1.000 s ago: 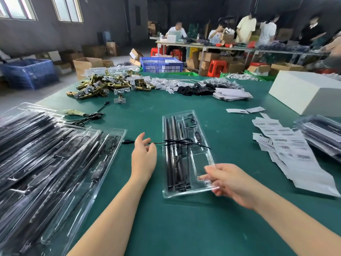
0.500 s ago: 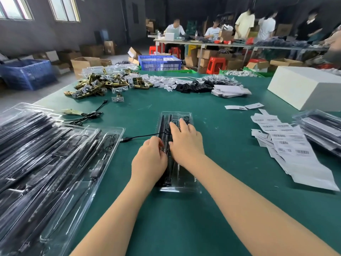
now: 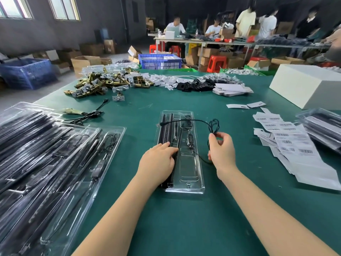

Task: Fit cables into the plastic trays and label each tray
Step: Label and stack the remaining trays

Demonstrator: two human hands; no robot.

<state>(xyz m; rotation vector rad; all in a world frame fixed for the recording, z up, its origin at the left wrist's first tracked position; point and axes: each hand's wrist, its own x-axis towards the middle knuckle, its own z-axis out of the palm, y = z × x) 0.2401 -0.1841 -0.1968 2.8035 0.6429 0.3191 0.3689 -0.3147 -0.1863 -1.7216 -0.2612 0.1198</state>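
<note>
Green felt worktop [image 3: 184, 228] in a warehouse-type room; cardboard boxes, blue crates [image 3: 159, 61] and red stools [image 3: 216, 63] are seen behind, with several people at a far table. At centre a clear plastic tray [image 3: 191, 174] is laid lengthwise on the worktop, black strips seated in its left channels and a small inline controller [image 3: 190, 139] in the middle compartment. The left hand [image 3: 158, 159] is laid flat on the tray's left side, fingers extended and pressed onto the black strips. The right hand [image 3: 222, 149] is held just right of the tray, raised off the surface, thumb and fingers pinched on a looped black cable [image 3: 214, 124]; the cable is run from the loop back across the top of the tray to its plug end at the tray's upper left, and a lower strand is trailed from the hand into the tray. At left a spread of filled clear trays [image 3: 55, 163] is stacked overlapping. At right, sheets of barcode labels [image 3: 287, 143] are fanned out, with more filled trays [image 3: 321, 126] beyond them at the edge. A white box [image 3: 306, 84] is placed at far right. Across the back of the worktop, brass latch hardware [image 3: 103, 84], white tags, black parts and a stack of cards are piled. Loose black cables [image 3: 90, 115] are left near the upper left.
</note>
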